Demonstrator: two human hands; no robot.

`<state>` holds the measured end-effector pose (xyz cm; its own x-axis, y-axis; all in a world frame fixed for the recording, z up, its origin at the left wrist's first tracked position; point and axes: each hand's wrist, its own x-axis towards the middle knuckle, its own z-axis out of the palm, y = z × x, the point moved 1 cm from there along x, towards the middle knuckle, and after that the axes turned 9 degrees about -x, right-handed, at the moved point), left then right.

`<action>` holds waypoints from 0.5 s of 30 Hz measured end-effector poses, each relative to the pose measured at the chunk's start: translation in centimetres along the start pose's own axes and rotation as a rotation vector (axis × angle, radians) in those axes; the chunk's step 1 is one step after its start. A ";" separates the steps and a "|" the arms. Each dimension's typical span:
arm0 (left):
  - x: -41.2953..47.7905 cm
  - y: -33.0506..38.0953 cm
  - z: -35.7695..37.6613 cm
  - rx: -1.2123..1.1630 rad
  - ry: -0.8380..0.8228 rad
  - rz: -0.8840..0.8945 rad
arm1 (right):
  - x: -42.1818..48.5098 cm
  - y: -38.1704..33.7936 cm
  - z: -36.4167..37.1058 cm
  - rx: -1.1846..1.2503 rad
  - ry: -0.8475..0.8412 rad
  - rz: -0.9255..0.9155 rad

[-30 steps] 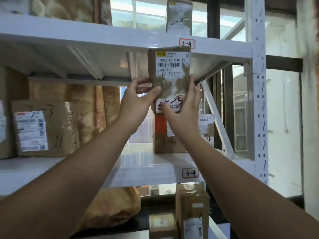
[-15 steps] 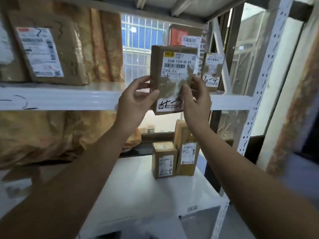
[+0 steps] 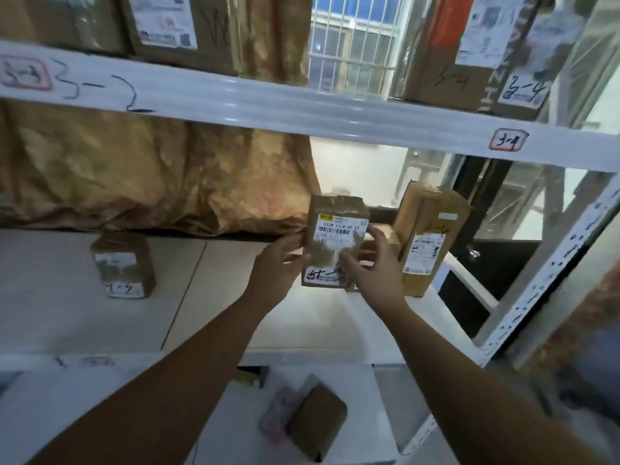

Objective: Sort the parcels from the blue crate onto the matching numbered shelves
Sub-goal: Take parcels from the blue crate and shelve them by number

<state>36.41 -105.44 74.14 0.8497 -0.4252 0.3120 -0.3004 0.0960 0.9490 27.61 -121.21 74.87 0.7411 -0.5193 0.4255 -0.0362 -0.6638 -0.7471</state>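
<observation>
Parcel (image 3: 335, 241) upright, label toward camera. Left fingers (image 3: 292, 239) curl round its left edge, right fingers (image 3: 377, 235) pinch the right edge. Box (image 3: 427, 243) just right of right fingers.

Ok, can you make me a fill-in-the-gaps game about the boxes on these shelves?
The left hand and right hand hold a small parcel whose printed label is ____.
On the shelf beam, the right-hand red-framed tag reads 3-____.
The tall parcel stands to the held parcel's ____.
Missing words: white; 4; right.
</observation>
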 end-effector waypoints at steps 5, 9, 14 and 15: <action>-1.0 -6.0 -4.1 0.119 0.083 -0.161 | 0.8 3.4 8.1 -0.067 -0.341 0.021; -1.3 -9.8 -8.2 0.174 0.184 -0.260 | 2.1 3.9 13.9 0.110 -0.540 0.165; -0.7 -11.6 -13.0 0.616 0.304 -0.288 | 4.0 3.2 19.9 0.051 -0.722 0.101; -0.6 -11.3 -14.2 0.737 0.354 -0.242 | 4.4 3.1 20.9 0.041 -0.723 0.091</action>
<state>45.50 -93.52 63.86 0.9753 -0.0401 0.2173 -0.1943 -0.6234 0.7574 44.79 -114.32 63.80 0.9944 -0.0766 -0.0727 -0.1043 -0.6066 -0.7881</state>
